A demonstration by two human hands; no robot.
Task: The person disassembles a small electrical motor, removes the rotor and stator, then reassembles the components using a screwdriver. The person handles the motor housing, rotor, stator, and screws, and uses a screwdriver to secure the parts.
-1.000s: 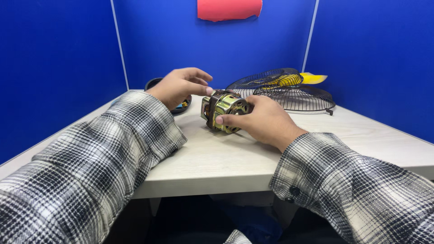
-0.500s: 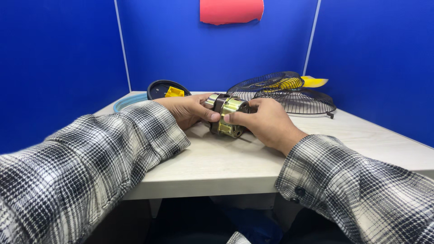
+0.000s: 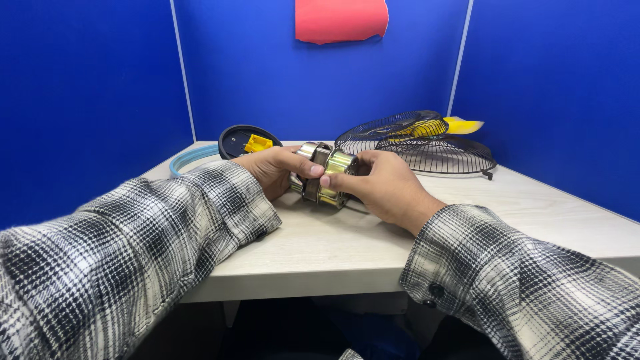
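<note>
Small fan motor [image 3: 325, 175] held between both hands just above the pale bench [image 3: 333, 247]

The motor is a short cylinder with shiny brass-yellow and silvery metal shells and a dark band around its middle, lying on its side near the bench centre. The left hand [image 3: 275, 170] grips its left end, fingers [image 3: 308, 170] curled and pressed on the top; the right hand [image 3: 387, 185] clasps the right end, its fingers closed around the casing. Behind the right hand lie two black wire fan guards [image 3: 433, 150] over a yellow blade [image 3: 463, 125]. Behind the left hand sit a dark round cover with a yellow piece [image 3: 245, 141] and a light blue ring [image 3: 190, 158]. Blue partition walls [image 3: 100, 87] enclose the bench
</note>
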